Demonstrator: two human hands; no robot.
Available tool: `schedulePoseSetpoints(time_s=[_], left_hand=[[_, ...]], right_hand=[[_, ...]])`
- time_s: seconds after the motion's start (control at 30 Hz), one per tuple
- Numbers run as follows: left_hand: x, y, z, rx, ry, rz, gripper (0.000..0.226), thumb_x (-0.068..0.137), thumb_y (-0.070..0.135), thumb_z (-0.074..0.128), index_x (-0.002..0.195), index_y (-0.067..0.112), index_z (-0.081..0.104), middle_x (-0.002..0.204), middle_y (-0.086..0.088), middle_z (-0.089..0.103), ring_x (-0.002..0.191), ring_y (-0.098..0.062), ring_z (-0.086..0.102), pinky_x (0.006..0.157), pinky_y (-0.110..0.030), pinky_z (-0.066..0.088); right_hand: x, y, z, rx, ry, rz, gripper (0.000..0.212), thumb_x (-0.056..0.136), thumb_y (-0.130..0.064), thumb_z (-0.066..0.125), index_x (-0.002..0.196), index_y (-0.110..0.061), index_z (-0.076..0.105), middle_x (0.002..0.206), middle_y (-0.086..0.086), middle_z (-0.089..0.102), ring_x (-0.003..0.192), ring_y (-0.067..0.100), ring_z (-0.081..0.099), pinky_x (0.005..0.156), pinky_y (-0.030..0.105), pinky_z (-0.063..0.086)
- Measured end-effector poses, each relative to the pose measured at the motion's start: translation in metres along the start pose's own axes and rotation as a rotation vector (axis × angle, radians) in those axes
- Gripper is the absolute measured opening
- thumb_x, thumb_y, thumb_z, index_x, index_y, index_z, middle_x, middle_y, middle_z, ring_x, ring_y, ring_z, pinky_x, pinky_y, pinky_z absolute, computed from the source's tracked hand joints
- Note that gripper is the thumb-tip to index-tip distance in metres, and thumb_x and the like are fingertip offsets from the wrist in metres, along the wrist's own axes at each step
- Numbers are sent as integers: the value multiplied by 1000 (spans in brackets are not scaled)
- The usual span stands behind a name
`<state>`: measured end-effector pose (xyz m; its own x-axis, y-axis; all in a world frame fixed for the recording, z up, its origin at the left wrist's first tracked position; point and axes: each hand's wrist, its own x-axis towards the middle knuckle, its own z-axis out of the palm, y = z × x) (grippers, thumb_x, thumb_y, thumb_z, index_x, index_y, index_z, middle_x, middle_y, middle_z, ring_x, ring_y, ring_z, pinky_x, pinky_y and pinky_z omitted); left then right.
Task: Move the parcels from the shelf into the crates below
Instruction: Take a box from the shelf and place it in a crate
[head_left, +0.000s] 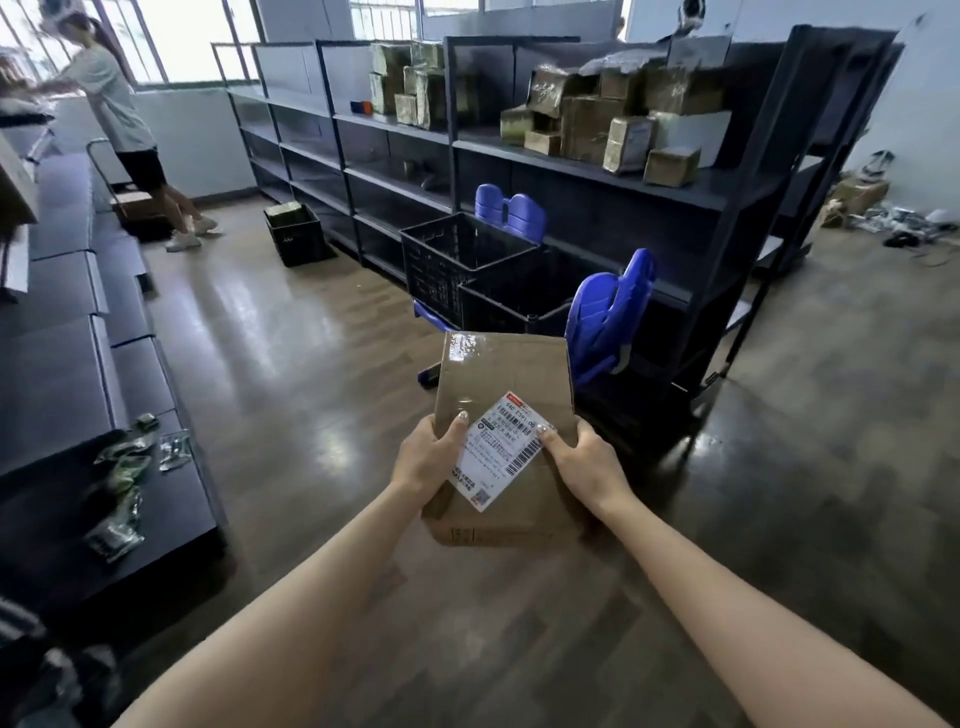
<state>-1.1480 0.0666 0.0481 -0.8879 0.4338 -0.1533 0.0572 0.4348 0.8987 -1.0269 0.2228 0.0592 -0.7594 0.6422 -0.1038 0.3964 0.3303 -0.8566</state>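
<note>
Carry step: your left hand (423, 460) & right hand (584, 465) clamp the parcel (501, 415) by its sides (label up); next, prob. lower into the crate (457, 260).

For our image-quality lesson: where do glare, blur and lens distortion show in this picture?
Head view: glare on the parcel's taped top and the glossy floor; windows blown out white; shelf uprights bow from the wide-angle lens; edges and far parcels look soft.
</note>
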Motion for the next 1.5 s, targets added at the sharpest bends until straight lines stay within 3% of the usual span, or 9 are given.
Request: schedulePoseSetpoints(time_s=[0.1, 0.37, 0.57, 0.7, 0.93, 1.13, 1.27, 1.37, 1.5], left_hand=[[59, 9, -12, -8, -22, 11, 44, 89, 61, 46, 109, 25, 60, 86, 1, 74, 77, -17, 73, 80, -44, 58], [211, 23, -21, -1, -42, 0, 35, 94, 55, 46, 105, 24, 60, 85, 2, 73, 76, -16, 71, 78, -41, 58], [340, 46, -21, 11, -39, 11, 32, 95, 50, 46, 103, 22, 59, 87, 2, 70, 80, -16, 68, 79, -38, 55], [414, 71, -19, -4, -30, 5, 32, 95, 49, 47, 104, 21, 59, 95, 3, 68, 89, -16, 64, 84, -37, 51], [535, 89, -10, -14, -84, -6, 39, 95, 51, 47, 111, 17, 58, 93, 6, 66, 90, -14, 63, 82, -34, 51], [647, 102, -9, 44, -162, 15, 39, 93, 57, 47, 104, 21, 58, 92, 5, 66, 87, -14, 63, 79, -33, 52], [715, 122, -9, 93, -244, 56, 38, 92, 58, 47, 102, 22, 56, 96, 4, 66, 86, -12, 62, 75, -30, 49], [759, 138, -5, 123, -301, 82, 37, 93, 56, 47, 105, 22, 55, 94, 6, 65, 87, -12, 62, 76, -30, 50], [801, 157, 13, 120, -386, 102, 39, 93, 54, 49, 108, 20, 58, 97, 3, 68, 89, -14, 65, 80, -34, 53]], right_hand=[[51, -20, 12, 7, 20, 5, 64, 91, -50, 53, 142, -13, 42, 129, 4, 60, 119, 23, 55, 98, 33, 44], [197, -47, 46, 20, 32, 25, 48, 91, -47, 55, 131, -19, 52, 118, -1, 65, 110, 19, 60, 87, 27, 45], [326, -68, 59, 4, 13, 38, 55, 89, -53, 53, 133, -20, 50, 117, -2, 66, 108, 20, 62, 95, 41, 50], [402, -86, 58, -25, 24, 40, 58, 91, -53, 51, 137, -17, 47, 123, 0, 64, 114, 21, 58, 94, 34, 46], [517, -100, 67, -42, 60, 88, 48, 92, -48, 52, 129, -17, 53, 117, -1, 66, 100, 17, 60, 81, 28, 44], [610, -113, 87, -72, 127, 184, 57, 92, -52, 49, 132, -12, 50, 122, 4, 64, 110, 23, 60, 81, 28, 42], [665, -125, 95, -36, 200, 251, 70, 88, -60, 47, 139, -12, 44, 131, 5, 59, 118, 24, 56, 96, 35, 46], [693, -136, 96, 5, 254, 301, 67, 90, -55, 48, 140, -12, 42, 133, 4, 58, 119, 23, 56, 97, 35, 46], [718, -144, 89, 56, 327, 367, 62, 97, -44, 47, 144, -7, 35, 138, 8, 52, 126, 25, 49, 88, 23, 37]])
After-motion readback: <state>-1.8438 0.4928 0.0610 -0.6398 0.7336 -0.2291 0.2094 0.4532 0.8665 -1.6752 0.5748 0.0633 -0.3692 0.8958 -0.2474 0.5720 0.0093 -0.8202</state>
